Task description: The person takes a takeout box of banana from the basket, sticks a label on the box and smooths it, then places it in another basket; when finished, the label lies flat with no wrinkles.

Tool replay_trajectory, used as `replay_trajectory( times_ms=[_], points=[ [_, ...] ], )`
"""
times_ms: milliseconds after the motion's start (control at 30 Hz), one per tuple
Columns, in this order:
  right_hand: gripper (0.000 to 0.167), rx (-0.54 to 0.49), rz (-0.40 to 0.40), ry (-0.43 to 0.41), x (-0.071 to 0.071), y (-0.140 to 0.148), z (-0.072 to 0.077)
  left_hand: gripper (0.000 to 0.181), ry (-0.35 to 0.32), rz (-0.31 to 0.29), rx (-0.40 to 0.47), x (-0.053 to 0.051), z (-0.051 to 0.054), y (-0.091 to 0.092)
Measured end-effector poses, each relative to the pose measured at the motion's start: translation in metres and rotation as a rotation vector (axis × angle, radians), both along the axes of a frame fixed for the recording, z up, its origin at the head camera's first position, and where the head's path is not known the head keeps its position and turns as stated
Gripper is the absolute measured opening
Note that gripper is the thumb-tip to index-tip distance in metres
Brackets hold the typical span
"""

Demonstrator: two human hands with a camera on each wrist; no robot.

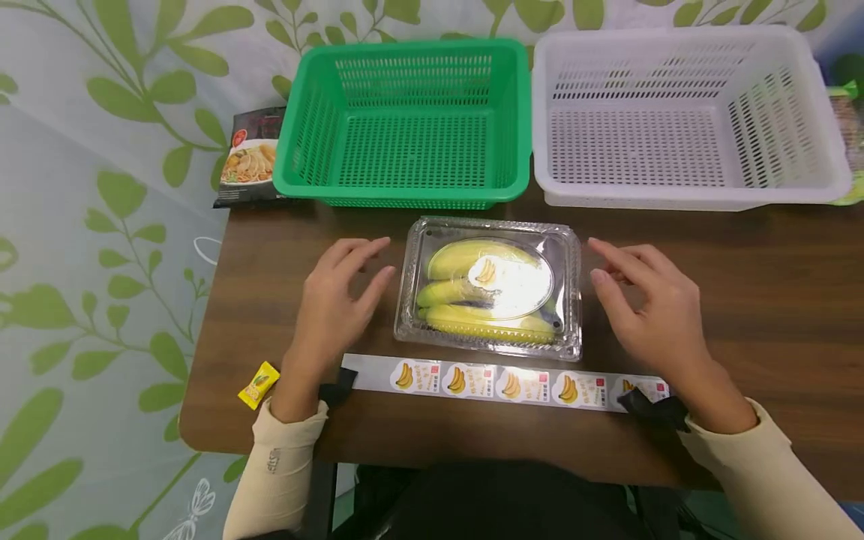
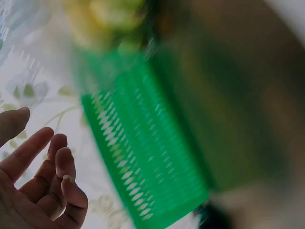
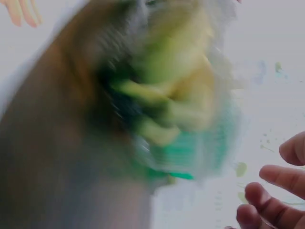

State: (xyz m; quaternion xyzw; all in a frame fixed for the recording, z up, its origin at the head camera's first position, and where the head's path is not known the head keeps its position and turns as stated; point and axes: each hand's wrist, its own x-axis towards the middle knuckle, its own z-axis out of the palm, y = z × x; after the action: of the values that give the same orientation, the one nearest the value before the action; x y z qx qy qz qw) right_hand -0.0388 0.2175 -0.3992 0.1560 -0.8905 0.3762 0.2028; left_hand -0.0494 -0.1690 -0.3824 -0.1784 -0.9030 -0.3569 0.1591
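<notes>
A clear plastic clamshell box (image 1: 412,300) with several yellow-green bananas (image 1: 472,259) inside lies closed on the table. A round banana sticker (image 1: 484,271) shows on its lid, partly washed out by glare. My left hand (image 1: 337,300) is just left of the box, thumb and fingers spread, holding nothing. On the box's other side my right hand (image 1: 651,300) hovers apart from it, fingers loosely bent and bare. Below the box, a strip of banana stickers (image 1: 513,384) lies across the table; dark wristbands overlap both its ends. Both wrist views are blurred.
Behind the box stand a green basket (image 1: 405,196) and a white basket (image 1: 675,196), side by side. A black noodle packet (image 1: 250,161) lies left of the green one, and a partly hidden packet (image 1: 847,135) lies at far right. A small yellow wrapper (image 1: 259,385) sits near the left edge.
</notes>
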Motion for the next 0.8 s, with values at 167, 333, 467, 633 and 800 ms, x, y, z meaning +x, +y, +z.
replay_trajectory(
  times_ms=[167,333,467,633,800],
  points=[
    [0.037,0.023,-0.093,0.022,-0.005,0.011,0.024,0.036,0.086,0.068,-0.003,-0.006,0.021,-0.011],
    [0.05,0.124,-0.091,-0.161,0.0,0.019,0.027,0.045,0.071,0.029,-0.082,-0.009,0.021,-0.011],
    [0.067,0.144,-0.042,-0.28,0.011,0.02,0.014,0.054,0.024,-0.032,-0.131,-0.006,0.01,-0.009],
    [0.078,0.06,0.016,-0.36,0.027,0.014,-0.007,0.055,-0.057,-0.049,-0.094,0.001,-0.008,-0.018],
    [0.079,-0.012,0.066,-0.435,0.038,0.004,-0.023,0.054,-0.058,-0.019,-0.077,-0.007,-0.017,-0.032]
  ],
)
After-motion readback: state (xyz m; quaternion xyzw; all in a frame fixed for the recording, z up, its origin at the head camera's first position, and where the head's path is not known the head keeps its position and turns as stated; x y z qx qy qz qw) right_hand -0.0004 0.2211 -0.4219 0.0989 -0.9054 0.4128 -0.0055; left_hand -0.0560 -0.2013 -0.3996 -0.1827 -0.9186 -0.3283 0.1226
